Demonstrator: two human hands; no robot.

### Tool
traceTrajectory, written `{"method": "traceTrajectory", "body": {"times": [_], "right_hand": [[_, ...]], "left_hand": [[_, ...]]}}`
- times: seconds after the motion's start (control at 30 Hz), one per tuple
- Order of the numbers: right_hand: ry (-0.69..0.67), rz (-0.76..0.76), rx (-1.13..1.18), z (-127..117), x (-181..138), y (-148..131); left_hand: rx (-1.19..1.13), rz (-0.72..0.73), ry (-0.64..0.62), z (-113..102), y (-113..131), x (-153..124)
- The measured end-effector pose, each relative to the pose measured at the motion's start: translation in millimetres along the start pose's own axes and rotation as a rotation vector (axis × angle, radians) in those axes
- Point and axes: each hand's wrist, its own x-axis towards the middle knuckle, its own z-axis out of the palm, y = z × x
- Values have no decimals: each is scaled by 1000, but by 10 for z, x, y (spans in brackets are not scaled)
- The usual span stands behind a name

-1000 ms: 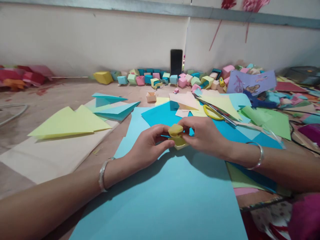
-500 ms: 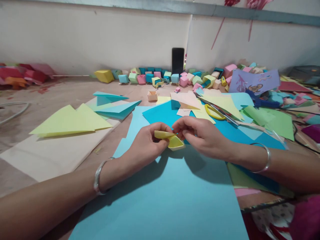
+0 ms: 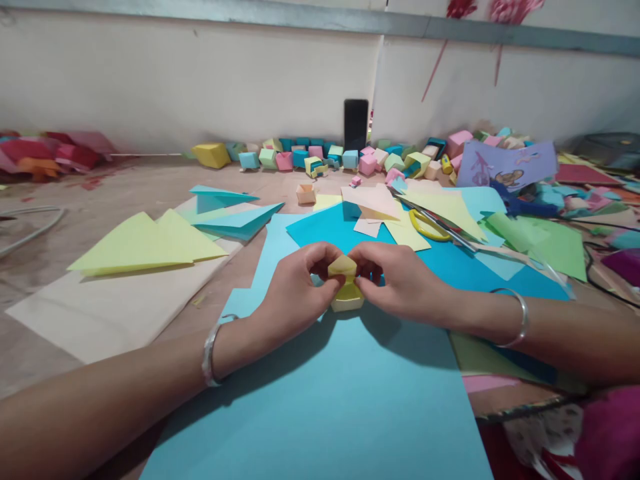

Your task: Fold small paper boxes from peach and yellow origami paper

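A small yellow folded paper box [image 3: 347,304] is held between both hands, with a pointed flap standing up at its far side. My left hand [image 3: 305,283] pinches the flap's left edge between thumb and fingers. On the other side, my right hand [image 3: 395,277] grips the right edge the same way. Part of the box's sides is hidden behind the thumbs. Beneath the hands lies a large light blue sheet of paper [image 3: 320,407].
Yellow-handled scissors [image 3: 429,227] lie among paper sheets at the right. Folded yellow paper [image 3: 135,247] rests at the left. Several small paper boxes [image 3: 300,159] line the wall, beside a phone [image 3: 356,125]. A little peach box [image 3: 306,194] sits beyond my hands.
The yellow box has turned to face me, and its flap now stands up. My right hand has moved from its corner to grip the flap's right edge.
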Motion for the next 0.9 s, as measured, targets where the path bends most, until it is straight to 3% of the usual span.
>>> {"method": "traceTrajectory", "body": {"times": [0.3,0.47,0.63,0.9], "right_hand": [[45,63,-41,99,38,6],[106,72,-76,130,32,45],[131,28,-119,117,44,59],[241,-11,-71,22,68,62]], "left_hand": [[-94,-1,-6,108,26,-3],[-422,-182,-65,81,48,-28],[-603,-375,-8,27,-17,3],[-619,-356,-149,10,-41,9]]}}
